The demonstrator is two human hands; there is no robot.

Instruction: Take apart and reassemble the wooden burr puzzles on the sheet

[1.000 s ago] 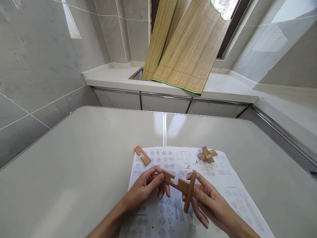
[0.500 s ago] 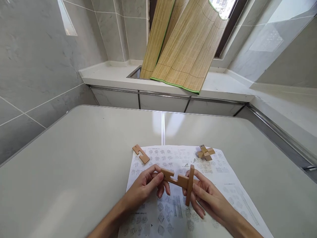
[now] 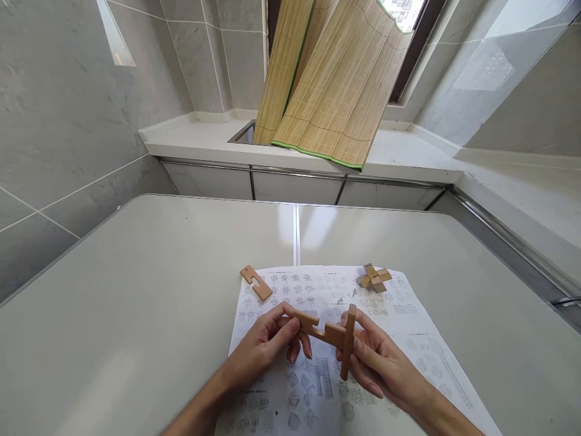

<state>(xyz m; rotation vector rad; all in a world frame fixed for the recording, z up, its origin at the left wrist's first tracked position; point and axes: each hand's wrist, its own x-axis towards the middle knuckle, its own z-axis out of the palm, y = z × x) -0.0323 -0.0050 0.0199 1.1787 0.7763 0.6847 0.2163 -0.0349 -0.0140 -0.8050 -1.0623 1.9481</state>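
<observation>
My left hand [image 3: 275,335] pinches the left end of a notched wooden puzzle piece [image 3: 334,334] between thumb and fingers. The piece runs across to my right hand [image 3: 376,351], where it meets a second, upright wooden puzzle piece [image 3: 348,342] crosswise. My right fingers close around this joint; how far one piece passes through the other is hidden. Both pieces are held above a printed instruction sheet [image 3: 324,387] with small line diagrams. Beyond my left hand lies a loose notched wooden piece [image 3: 256,283] at the sheet's corner.
An assembled cross-shaped wooden puzzle [image 3: 375,278] rests at the sheet's far right. The white table [image 3: 136,290] has a seam down its middle. Behind it stands a counter [image 3: 190,140] with a sink [image 3: 245,132] and a hanging bamboo blind [image 3: 336,91].
The lower fingers of my right hand have shifted slightly outward, and the upright piece has turned a little. The camera view has moved slightly. Both hands keep their hold.
</observation>
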